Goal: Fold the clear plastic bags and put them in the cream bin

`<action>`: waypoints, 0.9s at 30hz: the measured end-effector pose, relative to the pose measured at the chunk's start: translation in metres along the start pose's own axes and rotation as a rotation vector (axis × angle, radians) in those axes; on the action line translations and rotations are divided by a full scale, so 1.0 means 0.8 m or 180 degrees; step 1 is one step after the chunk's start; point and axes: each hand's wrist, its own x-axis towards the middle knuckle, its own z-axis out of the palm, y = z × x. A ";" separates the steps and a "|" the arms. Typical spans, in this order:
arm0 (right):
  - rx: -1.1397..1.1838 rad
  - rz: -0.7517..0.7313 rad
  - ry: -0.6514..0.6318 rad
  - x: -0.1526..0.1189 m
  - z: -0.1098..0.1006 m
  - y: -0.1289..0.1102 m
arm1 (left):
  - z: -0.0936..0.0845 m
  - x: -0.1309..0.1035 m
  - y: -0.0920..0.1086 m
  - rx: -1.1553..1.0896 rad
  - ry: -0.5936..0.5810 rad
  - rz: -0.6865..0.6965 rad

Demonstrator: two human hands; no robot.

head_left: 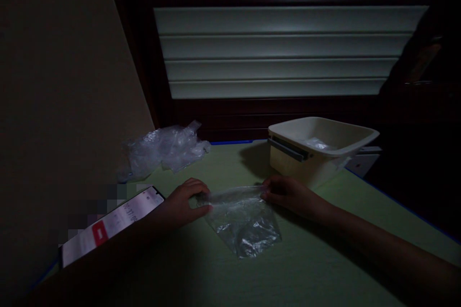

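Observation:
A clear plastic bag (245, 225) lies between my two hands over the pale green table, its top edge stretched from side to side and its lower part crinkled. At the bag's upper left corner, the thumb and fingers of my left hand (187, 204) close around the film. My right hand (284, 194) pinches the upper right corner between thumb and fingers. Dim light makes the exact finger contact hard to see.
A heap of crumpled clear plastic bags (165, 148) is at the back left. A cream bin (298, 165) with a grey handle stands back right, some clear plastic inside. Near my left forearm lies a lit phone (118, 220). Behind the table is a slatted panel (281, 48).

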 end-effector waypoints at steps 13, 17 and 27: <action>-0.0172 -0.0159 -0.0214 -0.006 -0.001 -0.005 | 0.000 -0.001 0.001 -0.0089 -0.0058 0.0031; -0.0425 -0.0250 -0.0083 -0.007 0.003 -0.006 | 0.000 0.000 -0.001 -0.0146 -0.0039 0.0121; -0.0787 -0.0573 0.0017 -0.010 0.001 -0.013 | 0.000 0.000 0.003 -0.0335 -0.0097 0.0562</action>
